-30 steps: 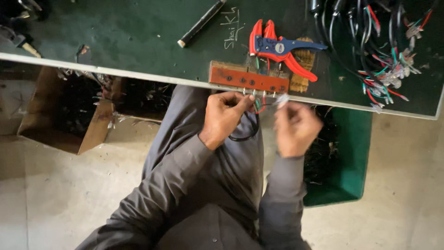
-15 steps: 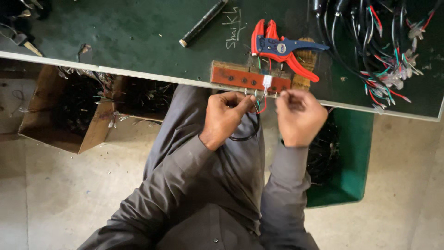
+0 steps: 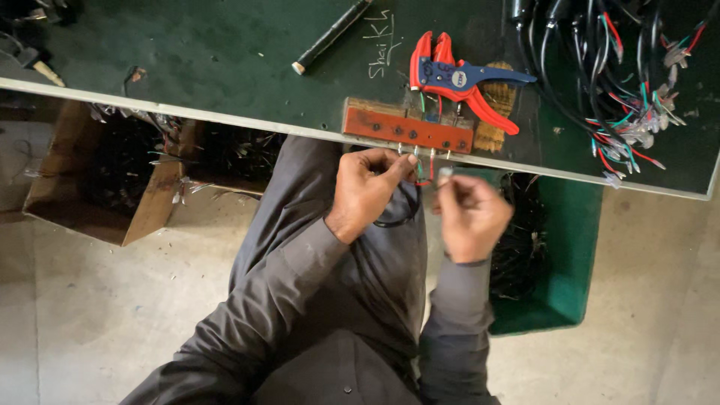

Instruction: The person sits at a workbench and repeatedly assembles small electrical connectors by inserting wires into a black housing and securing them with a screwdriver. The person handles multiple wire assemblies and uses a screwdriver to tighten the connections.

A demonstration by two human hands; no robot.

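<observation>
My left hand [image 3: 367,191] pinches thin red and green wires [image 3: 424,174] just below a red wooden block [image 3: 409,127] fixed at the edge of the dark green table [image 3: 225,52]. A black cable loops under that hand. My right hand [image 3: 471,214] is beside it, fingers closed on a small white connector [image 3: 444,174] at the wire ends. A red and blue wire stripper [image 3: 457,79] lies on the table just behind the block.
A bundle of black cables with coloured wire ends [image 3: 622,90] lies at the table's right. A black marker [image 3: 330,36] lies near the back. Under the table stand a cardboard box [image 3: 97,180] and a green bin [image 3: 562,255], both holding wire scraps.
My right hand rose to the block half a second ago, then came back down and slightly right with the connector. My left hand stayed at the wires.
</observation>
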